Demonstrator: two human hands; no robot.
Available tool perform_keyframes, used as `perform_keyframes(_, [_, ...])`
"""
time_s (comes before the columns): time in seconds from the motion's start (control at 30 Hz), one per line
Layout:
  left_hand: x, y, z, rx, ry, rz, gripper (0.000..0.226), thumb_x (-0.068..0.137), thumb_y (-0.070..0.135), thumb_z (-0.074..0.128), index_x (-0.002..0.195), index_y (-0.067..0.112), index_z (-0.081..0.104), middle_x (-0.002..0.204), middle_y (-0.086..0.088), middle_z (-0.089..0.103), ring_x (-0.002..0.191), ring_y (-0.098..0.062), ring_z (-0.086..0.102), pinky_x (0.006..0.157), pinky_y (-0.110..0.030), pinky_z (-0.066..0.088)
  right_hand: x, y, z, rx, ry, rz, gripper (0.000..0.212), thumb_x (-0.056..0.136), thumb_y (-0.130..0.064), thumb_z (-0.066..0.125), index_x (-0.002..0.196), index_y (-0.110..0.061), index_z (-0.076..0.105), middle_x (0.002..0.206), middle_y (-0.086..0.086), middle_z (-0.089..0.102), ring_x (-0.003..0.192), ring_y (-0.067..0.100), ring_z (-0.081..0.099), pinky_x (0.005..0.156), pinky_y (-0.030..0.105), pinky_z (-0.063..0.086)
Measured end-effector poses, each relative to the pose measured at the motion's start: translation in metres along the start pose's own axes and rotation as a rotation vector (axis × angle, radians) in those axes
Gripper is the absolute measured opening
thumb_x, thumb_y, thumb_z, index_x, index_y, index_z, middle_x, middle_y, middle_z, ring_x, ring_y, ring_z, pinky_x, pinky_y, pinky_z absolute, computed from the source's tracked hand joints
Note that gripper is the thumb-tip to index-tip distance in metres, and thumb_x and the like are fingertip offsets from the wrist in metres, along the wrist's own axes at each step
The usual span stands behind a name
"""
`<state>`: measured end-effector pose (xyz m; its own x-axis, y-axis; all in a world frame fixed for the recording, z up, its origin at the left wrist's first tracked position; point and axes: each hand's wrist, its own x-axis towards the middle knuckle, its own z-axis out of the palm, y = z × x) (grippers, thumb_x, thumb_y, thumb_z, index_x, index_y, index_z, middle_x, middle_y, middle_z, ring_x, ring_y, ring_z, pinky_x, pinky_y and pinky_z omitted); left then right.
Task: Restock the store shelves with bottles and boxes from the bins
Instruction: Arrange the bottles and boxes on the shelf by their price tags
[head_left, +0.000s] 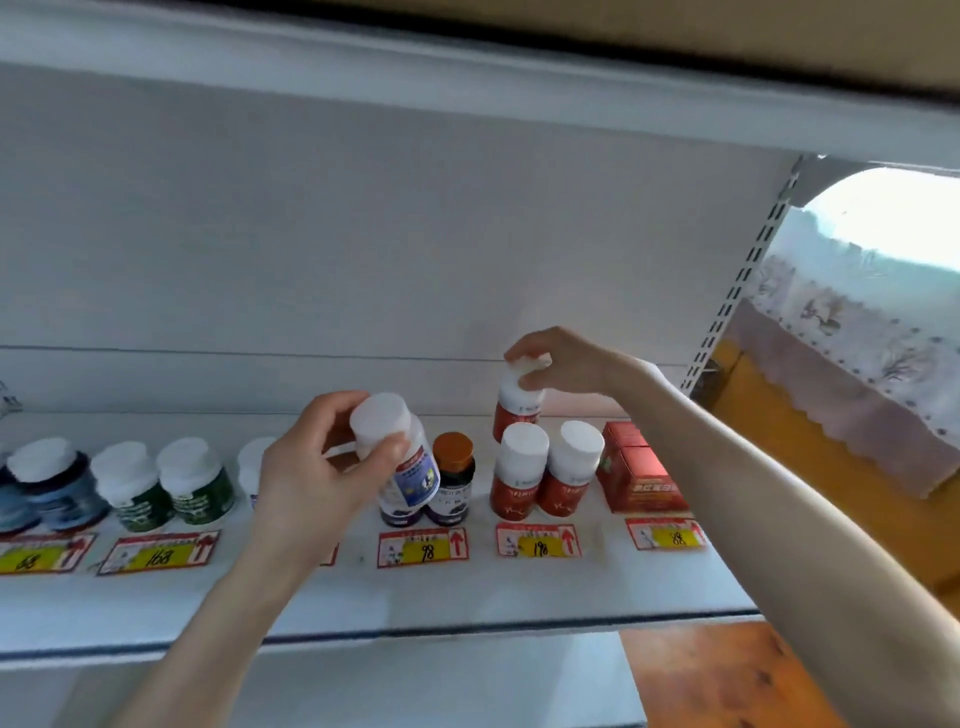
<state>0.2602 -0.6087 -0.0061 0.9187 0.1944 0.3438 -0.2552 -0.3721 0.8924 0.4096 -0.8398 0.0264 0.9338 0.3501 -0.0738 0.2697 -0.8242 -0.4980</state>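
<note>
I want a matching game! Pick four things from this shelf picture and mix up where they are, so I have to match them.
Things:
1. red bottle
2. blue-label bottle
3. orange-capped bottle
4. red boxes

Places:
A. standing on the shelf above the 98 tag
B. held in the left hand
C. right end of the row, above the 88 tag
D. held by its cap in the right hand

Pairs: 1-D, 2-B, 3-A, 4-C

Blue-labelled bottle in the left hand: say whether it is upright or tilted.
Tilted. The left hand grips the blue-labelled bottle by its white cap, which sits left of its base.
</note>
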Motion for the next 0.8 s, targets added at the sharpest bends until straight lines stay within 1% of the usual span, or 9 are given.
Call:
perform_keyframes(0.2, [-0.002,-0.004,-0.005,0.065,0.031,0.006,0.031,0.076,0.018,0.074,0.101,0.022,0.056,0.093,0.021,0.060,0.082,0.017,0.056,0.062,-0.002,0.045,0.003,0.007,0.016,-0.004,-0.146,0.054,0.040,0.082,-0.012,0.065,0.121,-0.020,0.058,0.130,0.003,0.052,0.120,0.018,0.048,0.094,0.026,0.036])
perform_keyframes(0.27, [-0.003,-0.004,-0.008,0.090,0.040,0.017,0.033,0.074,0.023,0.076,0.101,0.024,0.056,0.093,0.023,0.059,0.083,0.010,0.059,0.060,-0.005,0.046,0.001,0.006,0.020,-0.013,-0.170,0.054,0.040,0.083,-0.013,0.063,0.122,-0.020,0.056,0.130,0.002,0.051,0.119,0.018,0.048,0.090,0.026,0.035])
perform_keyframes(0.33, [-0.002,-0.004,-0.009,0.101,0.045,0.015,0.032,0.076,0.021,0.073,0.102,0.023,0.055,0.094,0.022,0.058,0.087,0.005,0.058,0.064,-0.009,0.043,0.000,0.005,0.022,-0.028,-0.173,0.043,0.040,0.085,-0.015,0.061,0.124,-0.021,0.055,0.131,0.000,0.050,0.119,0.017,0.047,0.089,0.025,0.034])
perform_keyframes(0.47, [0.003,-0.005,-0.013,0.032,0.030,-0.029,0.026,0.078,0.019,0.071,0.097,0.029,0.056,0.097,0.015,0.062,0.093,-0.002,0.059,0.069,-0.014,0.044,-0.004,0.003,0.020,-0.085,-0.161,0.027,0.035,0.091,-0.027,0.055,0.125,-0.020,0.055,0.134,-0.002,0.049,0.124,0.017,0.046,0.095,0.024,0.033])
perform_keyframes(0.53, [0.007,-0.002,-0.015,-0.047,0.011,-0.081,0.025,0.075,0.027,0.075,0.093,0.034,0.059,0.096,0.011,0.065,0.090,-0.004,0.061,0.070,-0.016,0.046,-0.005,-0.002,0.020,-0.091,-0.077,0.014,0.035,0.091,-0.026,0.054,0.125,-0.017,0.055,0.135,0.000,0.050,0.122,0.019,0.047,0.096,0.026,0.035])
perform_keyframes(0.6, [0.010,0.001,-0.018,-0.165,0.008,-0.143,0.026,0.070,0.033,0.073,0.093,0.032,0.063,0.094,0.008,0.068,0.089,-0.008,0.064,0.074,-0.022,0.051,-0.011,-0.015,0.020,0.041,0.097,-0.041,0.029,0.091,-0.021,0.056,0.118,-0.014,0.060,0.126,-0.001,0.057,0.112,0.018,0.054,0.089,0.023,0.039])
perform_keyframes(0.67, [0.014,0.004,-0.020,-0.267,0.014,-0.200,0.023,0.075,0.025,0.074,0.096,0.028,0.065,0.095,0.003,0.068,0.091,-0.014,0.066,0.077,-0.027,0.054,-0.024,-0.035,0.020,0.282,0.196,-0.122,0.017,0.089,-0.018,0.058,0.105,-0.018,0.065,0.104,-0.005,0.065,0.095,0.012,0.060,0.081,0.023,0.042])
perform_keyframes(0.73, [0.018,0.007,-0.023,-0.332,0.024,-0.237,0.026,0.077,0.024,0.068,0.102,0.022,0.064,0.100,-0.003,0.067,0.089,-0.016,0.067,0.075,-0.026,0.055,-0.040,-0.057,0.022,0.472,0.136,-0.177,0.008,0.089,-0.020,0.060,0.094,-0.023,0.065,0.094,-0.003,0.068,0.089,0.012,0.064,0.077,0.029,0.052])
perform_keyframes(0.8, [0.022,0.010,-0.025,-0.383,0.043,-0.250,0.033,0.078,0.024,0.066,0.109,0.015,0.063,0.102,-0.007,0.067,0.087,-0.016,0.067,0.072,-0.024,0.056,-0.055,-0.075,0.028,0.519,-0.005,-0.216,0.014,0.087,-0.025,0.062,0.100,-0.024,0.063,0.098,-0.003,0.068,0.092,0.009,0.065,0.080,0.027,0.054])
